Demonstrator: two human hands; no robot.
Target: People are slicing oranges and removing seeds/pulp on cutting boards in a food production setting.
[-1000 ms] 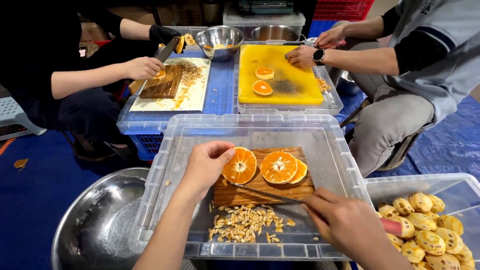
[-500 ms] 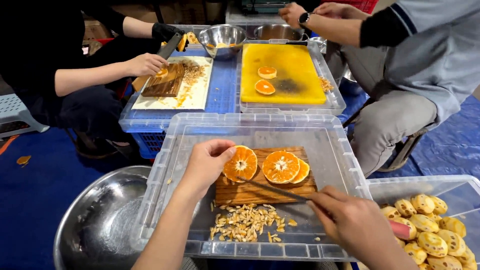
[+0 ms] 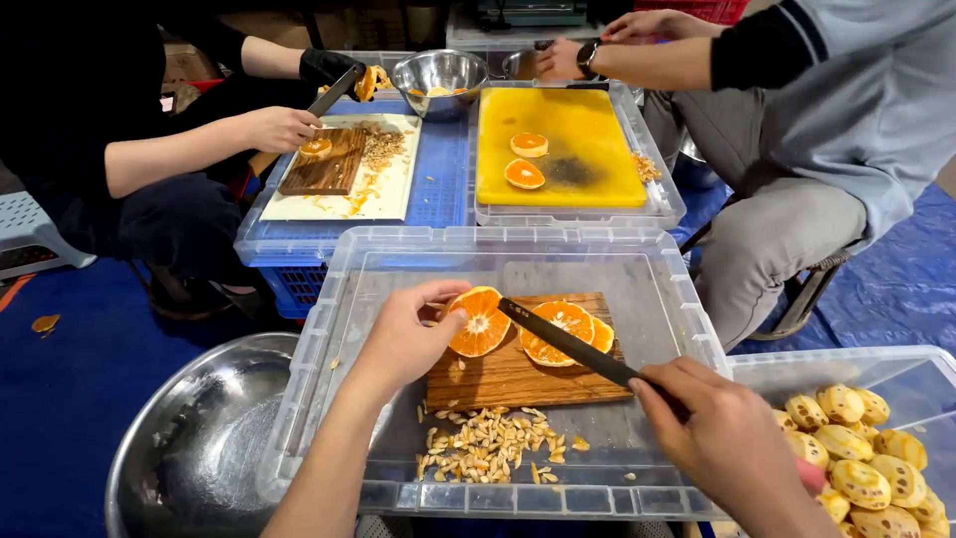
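My left hand (image 3: 406, 337) grips an orange half (image 3: 478, 322) and tilts it up off a small wooden board (image 3: 518, 377). My right hand (image 3: 725, 443) is closed on the handle of a dark knife (image 3: 568, 342), whose tip reaches the held half. Two more orange halves (image 3: 564, 333) lie cut side up on the board behind the blade. The board rests on an upturned clear plastic bin (image 3: 329, 339). A pile of orange seeds (image 3: 488, 443) lies in front of the board.
A steel bowl (image 3: 199, 448) sits at lower left, a clear bin of peeled fruit (image 3: 876, 458) at lower right. Across, one person cuts on a wooden board (image 3: 324, 164); another sits behind a yellow board (image 3: 578, 149) with orange halves. A steel bowl (image 3: 438, 75) stands between them.
My left hand has lifted and tilted the left orange half. My right hand has brought the knife up over the board, tip to that half. The person opposite pulled their hands back from the yellow board.
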